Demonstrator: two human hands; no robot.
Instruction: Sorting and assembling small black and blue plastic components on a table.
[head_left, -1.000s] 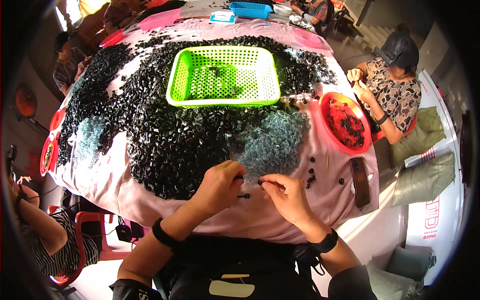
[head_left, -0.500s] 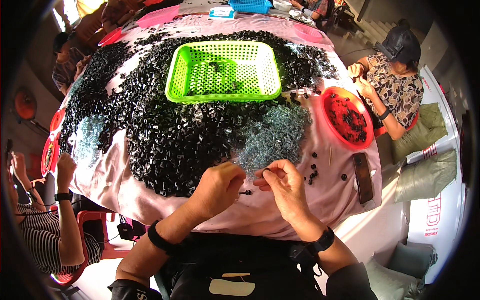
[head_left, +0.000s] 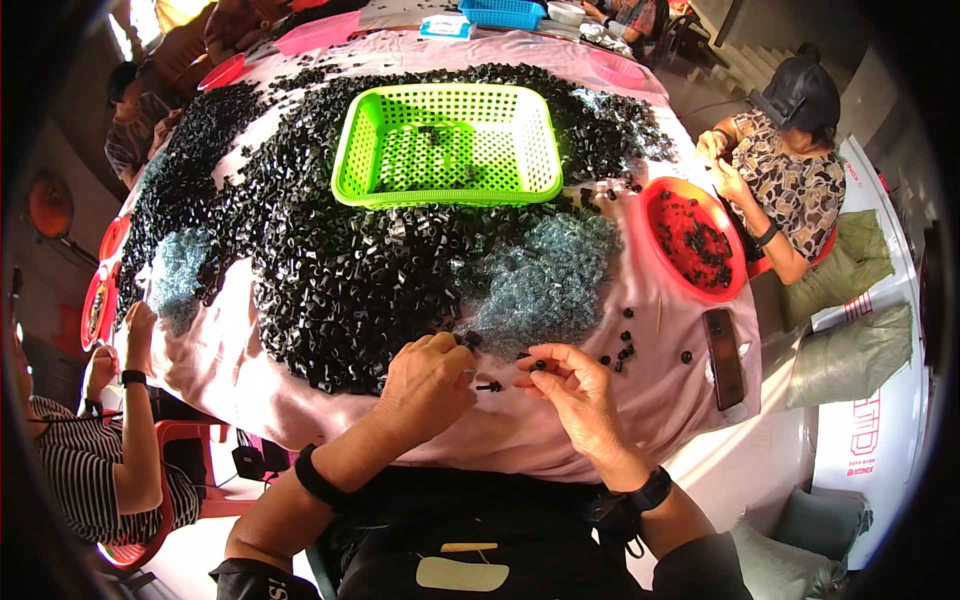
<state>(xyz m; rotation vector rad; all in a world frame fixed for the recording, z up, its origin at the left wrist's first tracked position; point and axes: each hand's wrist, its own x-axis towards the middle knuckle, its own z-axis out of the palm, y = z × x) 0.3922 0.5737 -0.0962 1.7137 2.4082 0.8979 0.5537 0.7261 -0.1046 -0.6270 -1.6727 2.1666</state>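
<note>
Well, at the far left a co-worker in a striped shirt (head_left: pixel 70 465) sits near a red chair (head_left: pixel 178 485), hands raised beside the table edge. Next comes a small pile of clear bluish bits (head_left: pixel 180 270) on the pink cloth (head_left: pixel 285 405), and then the broad heap of little black parts (head_left: pixel 345 290), whose near edge ends just beyond the left hand (head_left: pixel 430 378). That hand is curled, thumb and fingertips drawn together and turned away from view, so I cannot tell whether anything is pinched there. Farther off, a green basket (head_left: pixel 450 199) stands amid the heap, with a few dark pieces inside. Between the two hands, lying on the cloth, is a short black piece (head_left: pixel 489 386); its long axis runs roughly left to right, one end toward each hand, and the left hand looks slightly nearer. Beyond it spreads a larger clear pile (head_left: pixel 545 285). The right hand (head_left: pixel 575 395) pinches a round black bit (head_left: pixel 540 366) at the thumb and finger, the other fingers loosely bent. Rightward lie loose black pieces (head_left: pixel 625 352), a thin wooden stick (head_left: pixel 659 314), a red basin (head_left: pixel 656 258) holding black parts, a phone (head_left: pixel 724 360), and finally a co-worker in a patterned shirt (head_left: pixel 795 180).
</note>
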